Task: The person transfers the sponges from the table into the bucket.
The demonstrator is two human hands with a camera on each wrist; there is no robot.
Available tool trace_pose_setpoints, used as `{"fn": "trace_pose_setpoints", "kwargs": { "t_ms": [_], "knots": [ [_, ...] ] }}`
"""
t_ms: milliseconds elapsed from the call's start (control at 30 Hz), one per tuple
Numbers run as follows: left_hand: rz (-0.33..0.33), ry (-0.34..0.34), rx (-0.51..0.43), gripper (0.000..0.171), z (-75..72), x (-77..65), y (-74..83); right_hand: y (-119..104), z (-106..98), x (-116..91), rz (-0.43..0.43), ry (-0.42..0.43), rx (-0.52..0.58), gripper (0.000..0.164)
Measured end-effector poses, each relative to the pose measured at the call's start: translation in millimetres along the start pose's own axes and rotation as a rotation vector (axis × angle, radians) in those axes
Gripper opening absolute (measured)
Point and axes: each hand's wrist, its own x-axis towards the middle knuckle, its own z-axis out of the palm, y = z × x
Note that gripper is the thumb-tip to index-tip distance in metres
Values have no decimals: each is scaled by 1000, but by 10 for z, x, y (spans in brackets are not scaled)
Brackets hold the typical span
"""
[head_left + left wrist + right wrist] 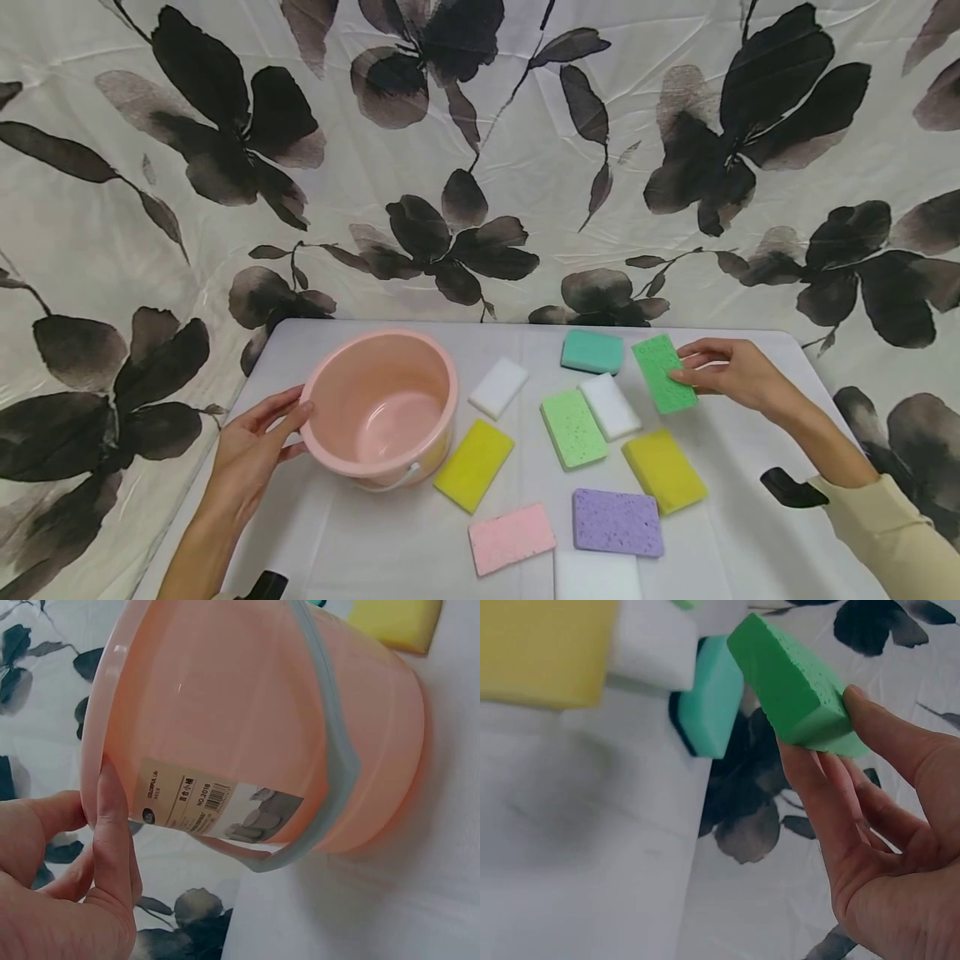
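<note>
My left hand (251,442) pinches the rim of a pink bucket (378,408) at its left side, thumb on one face of the rim and fingers on the other. In the left wrist view the bucket wall (225,697) carries a paper label (217,799), and a grey handle (337,750) hangs down along it. Over the right part of the table, my right hand (738,375) pinches a bright green sponge (663,375) between thumb and fingers. The right wrist view shows this green sponge (795,690) raised above the tabletop.
Around lie a teal sponge (592,352), white sponges (498,387) (610,406), a light green sponge (573,429), yellow sponges (474,465) (663,471), a pink sponge (512,538) and a purple sponge (617,522). A white block (597,575) is at the front of the white table (375,542). Floral cloth (465,167) hangs behind.
</note>
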Motion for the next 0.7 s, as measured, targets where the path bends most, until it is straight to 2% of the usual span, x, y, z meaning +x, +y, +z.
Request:
{"fn": "trace_pose_setpoints", "kwargs": {
  "t_ms": [300,700],
  "knots": [
    [-32,13,24,69,46,4,8,-194,62,40,-24,-18,59,61],
    [-30,21,27,69,20,-7,8,-614,187,132,-78,-87,83,57]
  ]
}}
